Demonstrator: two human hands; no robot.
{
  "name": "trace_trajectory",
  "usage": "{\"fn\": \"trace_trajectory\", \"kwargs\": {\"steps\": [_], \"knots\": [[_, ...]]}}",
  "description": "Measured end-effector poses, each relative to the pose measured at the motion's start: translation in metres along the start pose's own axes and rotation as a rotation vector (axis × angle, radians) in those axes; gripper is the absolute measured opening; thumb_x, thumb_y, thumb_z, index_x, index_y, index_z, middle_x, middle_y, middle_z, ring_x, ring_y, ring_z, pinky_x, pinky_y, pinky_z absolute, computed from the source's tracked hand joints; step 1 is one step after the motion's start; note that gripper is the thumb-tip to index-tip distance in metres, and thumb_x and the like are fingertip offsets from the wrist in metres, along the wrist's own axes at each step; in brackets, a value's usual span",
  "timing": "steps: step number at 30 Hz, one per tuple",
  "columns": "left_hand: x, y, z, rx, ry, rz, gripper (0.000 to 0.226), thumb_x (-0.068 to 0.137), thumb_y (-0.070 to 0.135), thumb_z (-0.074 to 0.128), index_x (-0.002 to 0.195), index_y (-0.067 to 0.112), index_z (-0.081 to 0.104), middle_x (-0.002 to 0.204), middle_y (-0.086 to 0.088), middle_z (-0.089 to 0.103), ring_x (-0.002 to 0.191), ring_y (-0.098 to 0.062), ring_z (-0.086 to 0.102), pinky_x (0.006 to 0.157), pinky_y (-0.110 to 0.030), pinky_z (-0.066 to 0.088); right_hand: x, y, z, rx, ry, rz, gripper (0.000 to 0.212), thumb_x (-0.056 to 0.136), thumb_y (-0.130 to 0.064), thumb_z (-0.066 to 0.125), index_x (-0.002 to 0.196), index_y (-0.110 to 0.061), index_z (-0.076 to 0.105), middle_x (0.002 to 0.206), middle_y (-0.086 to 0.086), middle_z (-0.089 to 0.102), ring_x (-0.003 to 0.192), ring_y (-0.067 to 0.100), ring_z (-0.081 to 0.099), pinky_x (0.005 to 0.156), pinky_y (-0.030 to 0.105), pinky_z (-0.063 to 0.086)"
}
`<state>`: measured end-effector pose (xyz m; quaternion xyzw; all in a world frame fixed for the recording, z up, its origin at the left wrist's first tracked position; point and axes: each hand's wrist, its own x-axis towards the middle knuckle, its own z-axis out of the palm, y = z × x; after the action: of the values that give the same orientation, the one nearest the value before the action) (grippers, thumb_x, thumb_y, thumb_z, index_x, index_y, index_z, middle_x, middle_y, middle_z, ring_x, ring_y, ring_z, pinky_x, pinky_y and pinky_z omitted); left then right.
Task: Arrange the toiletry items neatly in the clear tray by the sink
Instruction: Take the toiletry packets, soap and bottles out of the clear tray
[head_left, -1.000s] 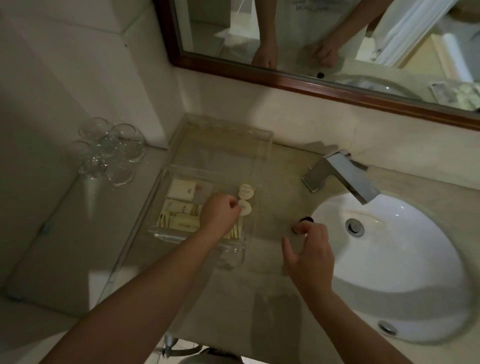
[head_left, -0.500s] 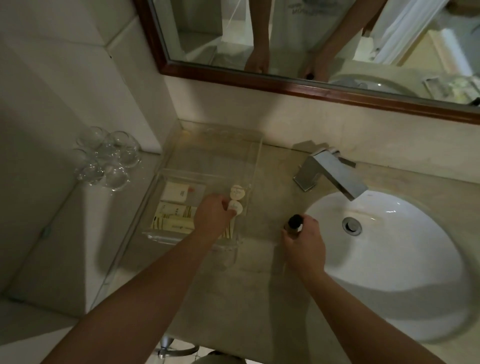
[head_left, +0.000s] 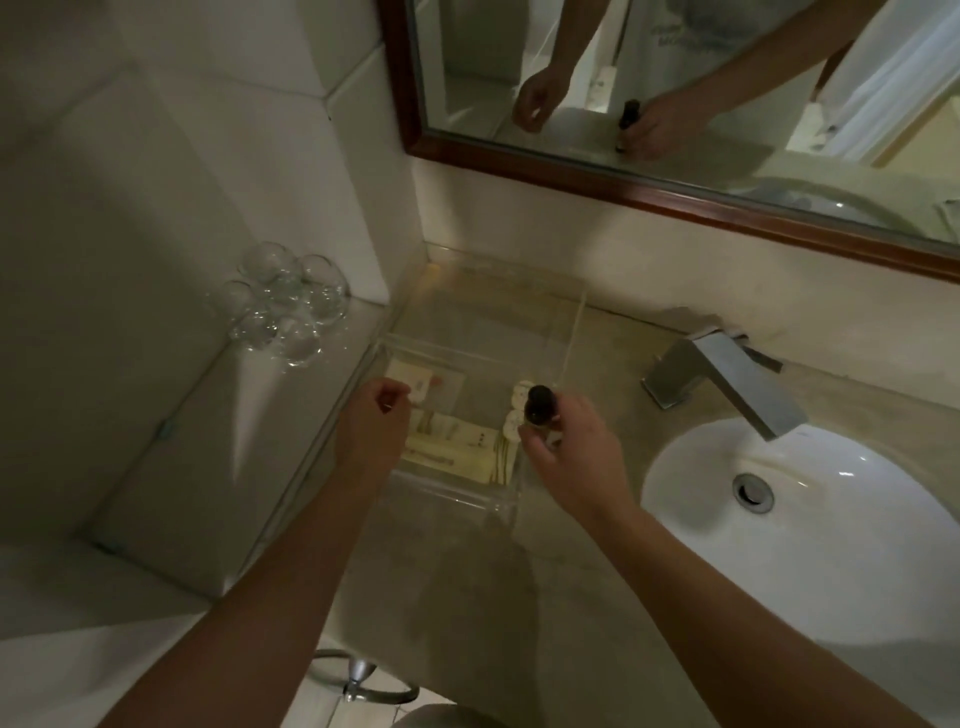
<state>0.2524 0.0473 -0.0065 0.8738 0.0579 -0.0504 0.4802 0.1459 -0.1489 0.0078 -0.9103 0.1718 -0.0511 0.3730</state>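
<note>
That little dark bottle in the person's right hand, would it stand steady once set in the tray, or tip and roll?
The small dark bottle looks narrow and upright in the right hand, so it would probably tip if nudged. It seems round, so on its side it may roll. The clear tray has walls that would likely stop it.

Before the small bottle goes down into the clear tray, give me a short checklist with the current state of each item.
1. Right hand has a firm hold on the dark-capped bottle: ok, fingers wrap its body.
2. Bottle is upright: ok, the cap faces up.
3. Bottle is over the tray: ok, it sits above the right wall, beside the two round soaps.
4. Free floor space in the tray: ok, the far part is bare; packets fill the near part.
5. Left hand is out of the drop path: ok, it hovers at the tray's left side.
6. Left hand holds nothing: cannot tell, the fingers are curled.
</note>
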Motion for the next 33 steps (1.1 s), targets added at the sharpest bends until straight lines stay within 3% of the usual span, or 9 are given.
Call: {"fn": "trace_trajectory", "kwargs": {"steps": [2, 5, 9, 13, 19, 33], "knots": [[-0.001, -0.005, -0.012, 0.011, -0.004, 0.011, 0.014, 0.084, 0.007, 0.059, 0.087, 0.019, 0.065, 0.07, 0.008, 0.06, 0.063, -0.006, 0.055, 0.051, -0.006, 0.038, 0.01, -0.007, 0.011, -0.094, -0.103, -0.019, 0.034, 0.087, -0.035, 0.064, 0.118, -0.021, 0.058, 0.113, -0.003, 0.057, 0.095, 0.019, 0.061, 0.081, 0.036, 0.052], [-0.003, -0.012, -0.019, 0.059, -0.033, 0.049, 0.018, 0.084, 0.007, 0.059, 0.085, 0.025, 0.063, 0.07, 0.013, 0.057, 0.062, -0.001, 0.053, 0.054, -0.01, 0.038, 0.021, -0.016, 0.023, -0.246, -0.209, -0.045, 0.034, 0.087, -0.036, 0.063, 0.118, -0.022, 0.058, 0.113, -0.001, 0.056, 0.09, 0.022, 0.061, 0.071, 0.034, 0.05], [-0.001, -0.015, -0.013, 0.145, -0.136, 0.113, 0.018, 0.081, 0.011, 0.062, 0.091, 0.025, 0.063, 0.083, 0.008, 0.058, 0.071, -0.007, 0.056, 0.066, -0.023, 0.045, 0.037, -0.027, 0.038, -0.425, -0.191, -0.157, 0.033, 0.086, -0.033, 0.06, 0.117, -0.024, 0.06, 0.107, -0.002, 0.06, 0.091, 0.019, 0.059, 0.066, 0.029, 0.043], [-0.001, -0.012, 0.003, 0.321, -0.272, 0.173, 0.03, 0.08, 0.025, 0.069, 0.109, 0.024, 0.062, 0.101, 0.006, 0.057, 0.086, -0.013, 0.057, 0.074, -0.029, 0.047, 0.048, -0.034, 0.052, -0.532, -0.2, -0.166, 0.035, 0.081, -0.027, 0.062, 0.115, -0.021, 0.055, 0.102, 0.002, 0.064, 0.093, 0.025, 0.061, 0.067, 0.032, 0.041], [0.001, -0.012, 0.016, 0.455, -0.268, 0.312, 0.031, 0.084, 0.023, 0.06, 0.114, 0.023, 0.058, 0.108, 0.0, 0.057, 0.095, -0.019, 0.056, 0.072, -0.036, 0.05, 0.062, -0.033, 0.069, -0.648, -0.241, -0.184, 0.02, 0.08, -0.027, 0.062, 0.097, -0.018, 0.057, 0.099, 0.005, 0.066, 0.093, 0.03, 0.063, 0.069, 0.033, 0.041], [-0.001, -0.025, 0.029, 0.538, -0.304, 0.404, 0.042, 0.086, 0.02, 0.054, 0.127, 0.026, 0.056, 0.129, 0.005, 0.056, 0.114, -0.022, 0.049, 0.093, -0.038, 0.045, 0.062, -0.025, 0.08, -0.729, -0.182, -0.182, 0.023, 0.087, -0.031, 0.052, 0.1, -0.017, 0.063, 0.099, 0.007, 0.068, 0.095, 0.03, 0.06, 0.075, 0.035, 0.044]]}}
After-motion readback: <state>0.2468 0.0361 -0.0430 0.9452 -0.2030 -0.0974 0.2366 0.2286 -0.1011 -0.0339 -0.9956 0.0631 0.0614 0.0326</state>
